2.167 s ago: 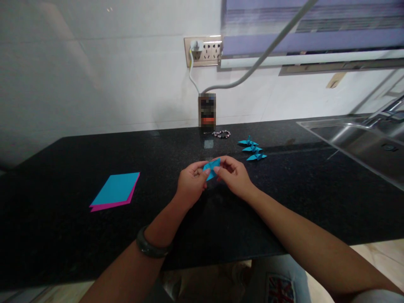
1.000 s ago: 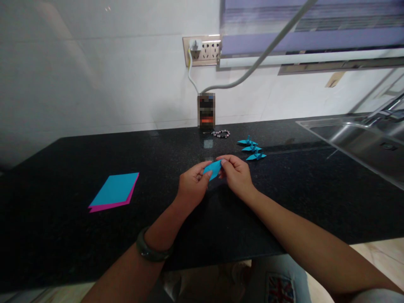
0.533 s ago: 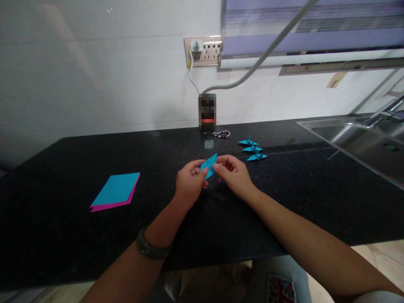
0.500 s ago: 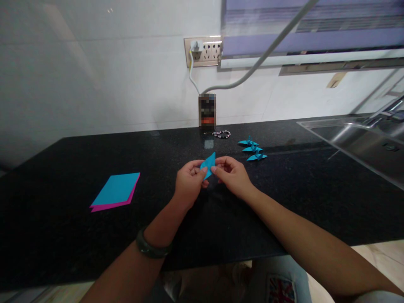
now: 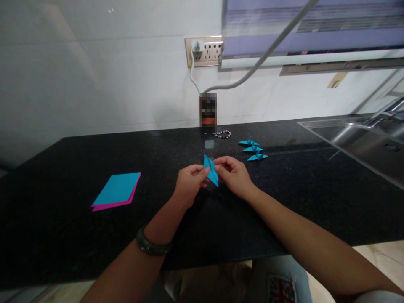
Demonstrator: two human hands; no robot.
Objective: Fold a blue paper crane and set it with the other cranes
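A small piece of blue folded paper point(image 5: 211, 169), diamond-shaped with a crease down its middle, is held just above the dark counter. My left hand point(image 5: 190, 181) pinches its left side between thumb and fingers. On the right side, my right hand point(image 5: 235, 174) grips it the same way, thumb on top. The lower tip of the paper points down toward me. Behind my right hand, three blue paper cranes point(image 5: 253, 149) stand in a slanting row.
Blue and pink square paper sheets point(image 5: 117, 190) lie stacked at the left of the black counter point(image 5: 63, 235). A phone point(image 5: 208, 112) leans on the wall, with a beaded bracelet point(image 5: 222, 134) beside it. A metal sink point(image 5: 372, 139) is at the right.
The folded paper has turned in my fingers: its top tip now leans left instead of right, and its creased face shows. Both hands stay in nearly the same place.
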